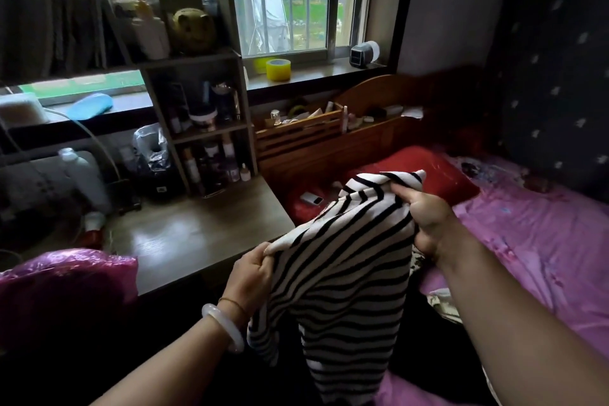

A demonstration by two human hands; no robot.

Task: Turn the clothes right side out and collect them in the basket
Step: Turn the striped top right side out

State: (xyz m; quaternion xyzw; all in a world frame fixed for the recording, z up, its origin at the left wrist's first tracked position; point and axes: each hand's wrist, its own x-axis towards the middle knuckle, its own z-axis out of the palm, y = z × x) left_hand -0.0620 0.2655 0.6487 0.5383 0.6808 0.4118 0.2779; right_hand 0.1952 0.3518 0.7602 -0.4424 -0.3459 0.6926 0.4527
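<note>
Both hands hold a black-and-white striped garment [342, 273] up between surface [197, 234] and pink bed [543, 241]: left hand [253, 269] pinching one edge, right hand [425, 217] gripping the top.

Bare forearms — left wrist: pale bangle [221, 323], thin gold bracelet [232, 301].

Wooden desk [197, 234] with bottle-filled shelf unit [211, 128], yellow tape roll [278, 69] on windowsill, red pillow [428, 171] on pink bedsheet [543, 241].

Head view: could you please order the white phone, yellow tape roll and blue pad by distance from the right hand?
1. White phone, left of the right hand.
2. Yellow tape roll, on the windowsill.
3. Blue pad, far left.
</note>
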